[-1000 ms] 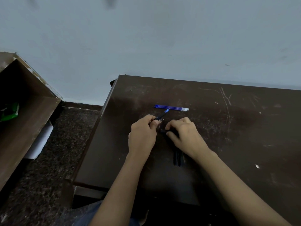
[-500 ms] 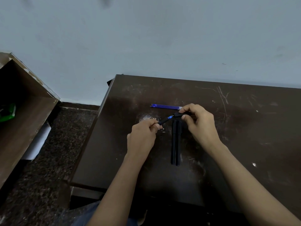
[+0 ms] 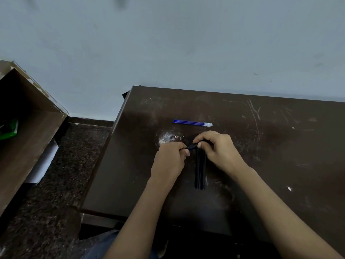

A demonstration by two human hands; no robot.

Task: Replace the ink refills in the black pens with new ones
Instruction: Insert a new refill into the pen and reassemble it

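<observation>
Both hands grip one slim black plastic pen above the dark brown wooden desk: left hand clenched on its tip end, right hand pinching the barrel. Two more black pens lie beneath, thin blue refills toward the desk's far edge.

Dark scratched table, pale scuff near its middle. Grey-blue wall beyond. Left: open brown box, green item inside. Speckled floor between box and table.
</observation>
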